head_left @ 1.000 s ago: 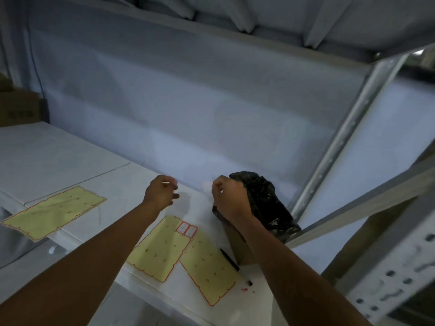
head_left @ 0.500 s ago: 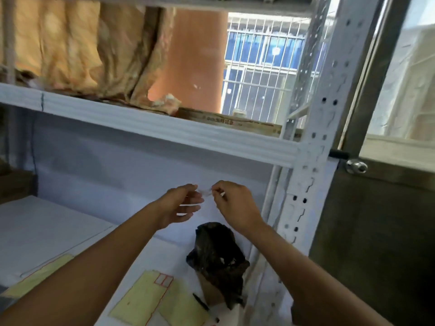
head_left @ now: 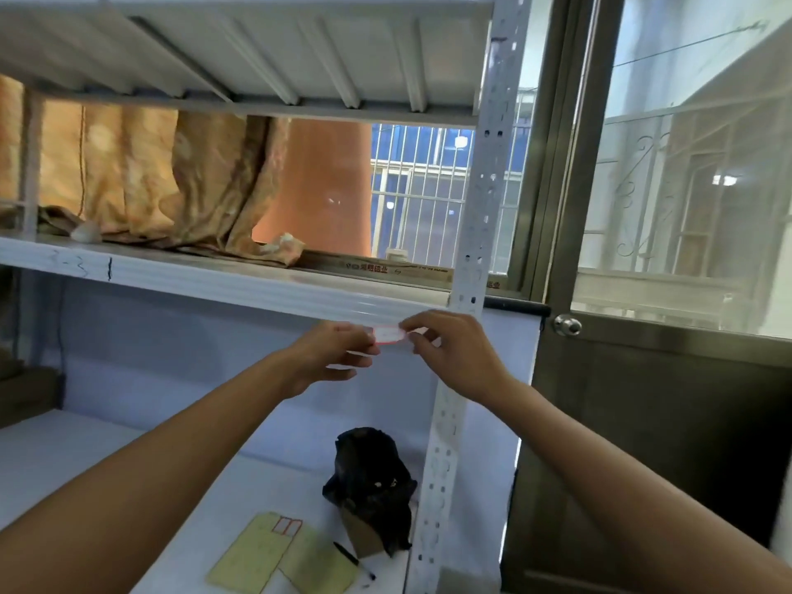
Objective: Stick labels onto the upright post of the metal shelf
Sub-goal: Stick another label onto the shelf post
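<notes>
Presently held: a white, red-edged label (head_left: 389,335), stretched between both hands.
Left hand (head_left: 332,358): thumb and fingertips pinch the label's left end.
Right hand (head_left: 450,358): thumb and forefinger pinch the label's right end; the other fingers are curled.
Label position: in front of the middle shelf beam (head_left: 257,289), just left of the upright post (head_left: 480,207); contact with either cannot be told.
Upright post: white perforated metal, running from the top shelf down past the lower deck (head_left: 85,456).
Lower deck: white; carries yellow backing sheets (head_left: 253,550) with two unused labels (head_left: 286,526) at one corner, a black pen (head_left: 353,559), and a black plastic bag (head_left: 368,478) over a small cardboard box.
Middle shelf: crumpled tan fabric (head_left: 150,177) lies on it.
Room: a barred window (head_left: 420,199) behind the shelf; a dark door (head_left: 664,422) with a round metal knob (head_left: 566,325) to the right.
</notes>
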